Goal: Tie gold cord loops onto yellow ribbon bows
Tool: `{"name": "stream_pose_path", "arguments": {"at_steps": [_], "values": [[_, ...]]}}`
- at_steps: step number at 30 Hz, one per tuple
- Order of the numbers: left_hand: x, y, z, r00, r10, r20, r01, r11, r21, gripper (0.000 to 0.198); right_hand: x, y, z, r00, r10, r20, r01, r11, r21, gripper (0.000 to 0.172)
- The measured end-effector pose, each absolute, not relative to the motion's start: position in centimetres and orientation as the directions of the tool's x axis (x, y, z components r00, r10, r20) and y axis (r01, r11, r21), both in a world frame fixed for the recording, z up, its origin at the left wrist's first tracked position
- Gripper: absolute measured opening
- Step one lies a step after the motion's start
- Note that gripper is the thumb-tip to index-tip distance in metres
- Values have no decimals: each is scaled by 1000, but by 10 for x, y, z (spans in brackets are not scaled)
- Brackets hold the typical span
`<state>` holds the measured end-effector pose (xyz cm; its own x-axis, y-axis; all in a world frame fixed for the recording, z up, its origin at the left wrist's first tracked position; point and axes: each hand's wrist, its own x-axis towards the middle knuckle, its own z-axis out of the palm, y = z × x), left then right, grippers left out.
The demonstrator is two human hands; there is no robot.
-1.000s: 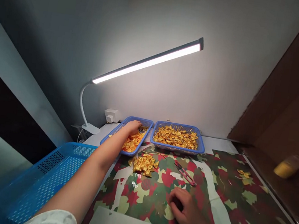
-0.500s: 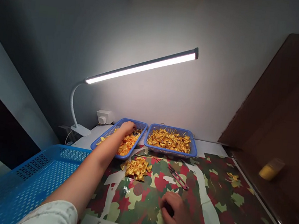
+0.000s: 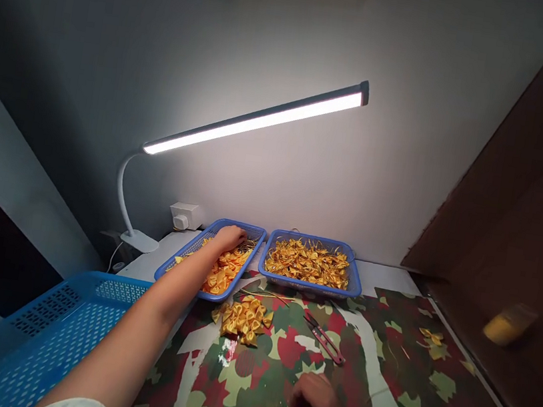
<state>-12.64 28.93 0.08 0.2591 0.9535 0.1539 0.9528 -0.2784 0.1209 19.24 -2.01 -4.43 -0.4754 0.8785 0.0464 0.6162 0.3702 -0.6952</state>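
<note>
My left hand [image 3: 231,237] reaches into the back of the left blue basket [image 3: 166,268]. Its fingers are closed at a bundle of thin gold wire ties [image 3: 246,246]; what they pinch is too small to make out. Loose yellow ribbon bows [image 3: 224,271] fill the front of that basket. My right hand [image 3: 316,405] rests on the camouflage-patterned cloth [image 3: 271,385], fingers loosely curled and thumb apart, with nothing visible in it. Just beyond it lie pink thread snips [image 3: 327,343]. A pile of gold bows [image 3: 246,318] sits on the cloth in front of the left basket.
A second blue basket [image 3: 309,288] holds many gold bows with ties. At left stands a large blue plastic crate [image 3: 78,318]. A lit lamp [image 3: 257,121] spans above the table. Some bows [image 3: 432,337] lie at right, near a brown panel [image 3: 512,217] with a yellow item [image 3: 510,324].
The view has shifted slightly, so the table things sit lower in it. My left hand stays in the basket at the ties; my right hand remains on the cloth.
</note>
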Motion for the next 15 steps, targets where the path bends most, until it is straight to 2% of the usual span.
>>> {"name": "stream_pose_path", "arguments": {"at_steps": [7, 15], "values": [[-127, 288, 16, 66, 971, 229, 924, -146, 354, 22, 191, -21, -44, -428, 902, 56, 557, 312, -770, 14], [-135, 265, 43, -123, 960, 251, 718, -89, 690, 24, 192, -20, -44, -438, 895, 89, 573, 354, -739, 14]]}}
